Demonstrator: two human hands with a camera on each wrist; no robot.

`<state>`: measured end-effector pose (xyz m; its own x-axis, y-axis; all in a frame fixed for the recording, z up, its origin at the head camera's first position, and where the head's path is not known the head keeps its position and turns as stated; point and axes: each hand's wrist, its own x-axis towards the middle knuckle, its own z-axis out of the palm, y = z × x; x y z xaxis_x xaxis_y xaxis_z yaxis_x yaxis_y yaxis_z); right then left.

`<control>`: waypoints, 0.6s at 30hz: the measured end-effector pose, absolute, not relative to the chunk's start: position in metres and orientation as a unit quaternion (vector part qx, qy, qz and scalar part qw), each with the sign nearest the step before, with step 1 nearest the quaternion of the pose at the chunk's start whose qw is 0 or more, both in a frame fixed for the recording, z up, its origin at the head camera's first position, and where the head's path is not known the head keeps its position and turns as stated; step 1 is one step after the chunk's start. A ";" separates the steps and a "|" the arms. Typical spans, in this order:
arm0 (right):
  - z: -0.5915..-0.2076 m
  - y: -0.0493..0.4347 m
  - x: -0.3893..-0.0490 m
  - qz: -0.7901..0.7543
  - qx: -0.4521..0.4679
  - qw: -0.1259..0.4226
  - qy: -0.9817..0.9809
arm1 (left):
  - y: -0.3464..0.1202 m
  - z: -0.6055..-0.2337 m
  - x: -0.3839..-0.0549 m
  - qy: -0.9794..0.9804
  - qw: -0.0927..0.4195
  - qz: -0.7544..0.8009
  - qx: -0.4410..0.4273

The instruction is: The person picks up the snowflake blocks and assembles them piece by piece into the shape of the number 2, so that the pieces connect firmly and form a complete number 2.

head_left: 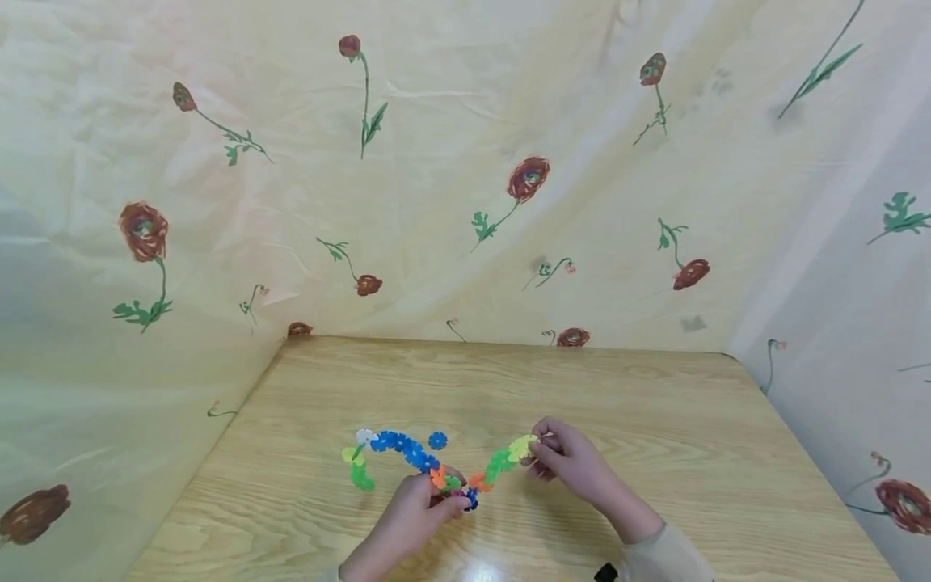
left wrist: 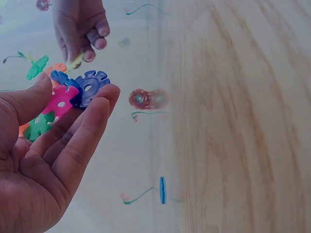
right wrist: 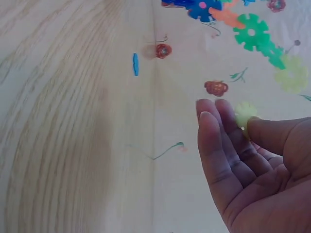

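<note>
A chain of interlocking plastic snowflake discs [head_left: 410, 454] spans both hands, with blue, orange, green, pink, white and yellow pieces. My left hand [head_left: 416, 508] holds it near the middle, thumb and fingers around the pink disc [left wrist: 61, 102] and a dark blue disc [left wrist: 92, 88]. From there one arm runs left to a white disc [head_left: 366, 437] and hanging green discs [head_left: 360, 477]. The other arm rises right through green discs [right wrist: 251, 32] to a yellow disc [right wrist: 291, 74]. Between thumb and fingers, my right hand [head_left: 570, 459] pinches another yellow disc [right wrist: 246, 113] at that end.
A single blue disc [head_left: 437, 440] lies on the wood-grain table [head_left: 655, 420] beyond the chain. Cream cloth with printed flowers [head_left: 451, 202] encloses the back and sides. A small black object [head_left: 606, 572] shows beside the right sleeve [head_left: 669, 558].
</note>
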<state>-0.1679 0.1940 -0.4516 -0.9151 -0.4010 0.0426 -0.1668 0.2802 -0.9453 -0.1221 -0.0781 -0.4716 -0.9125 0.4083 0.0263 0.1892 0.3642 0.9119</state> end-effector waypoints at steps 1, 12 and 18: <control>-0.450 0.195 -0.166 -0.579 -0.176 0.103 0.790 | -0.078 -0.471 -0.122 0.819 0.104 0.534 0.182; -0.434 0.203 -0.143 -0.590 -0.183 0.025 0.786 | -0.076 -0.471 -0.123 0.828 0.102 0.521 0.179; -0.430 0.204 -0.137 -0.552 -0.192 -0.009 0.811 | -0.074 -0.472 -0.123 0.828 0.095 0.520 0.187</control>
